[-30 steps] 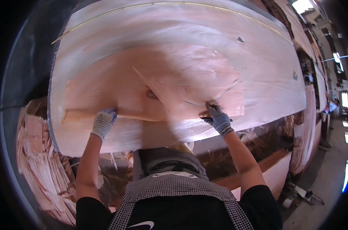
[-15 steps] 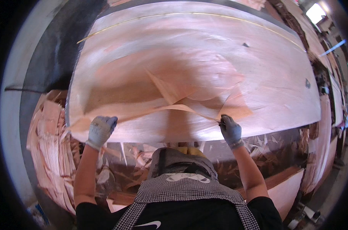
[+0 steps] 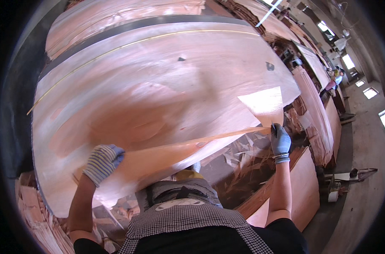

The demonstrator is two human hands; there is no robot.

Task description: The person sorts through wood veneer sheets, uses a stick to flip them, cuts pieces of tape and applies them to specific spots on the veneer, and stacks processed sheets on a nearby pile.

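A long, thin strip of wood veneer [image 3: 192,143] stretches between my two gloved hands, above the near edge of a large pale veneer sheet [image 3: 150,63]. My left hand [image 3: 103,163], in a striped glove, is closed on the strip's left part. My right hand [image 3: 280,142], in a blue-grey glove, pinches its right part, out past the sheet's near edge. Beyond the right fingers the strip widens into a bright, angular flap [image 3: 266,103]. Something small and dark shows at the right fingertips; I cannot make out what it is.
A thin yellowish rod [image 3: 129,45] lies along the sheet's far side. Two small dark pieces sit on the sheet. Torn veneer scraps [image 3: 239,156] litter the floor below. Stacked veneer [image 3: 315,114] stands at the right, and another person [image 3: 337,78] is farther off there.
My view has turned to the right. My right hand has moved outward with the strip, now pulled straighter. The loose folded pieces that lay mid-sheet are lifted away, with a flap by my right hand.
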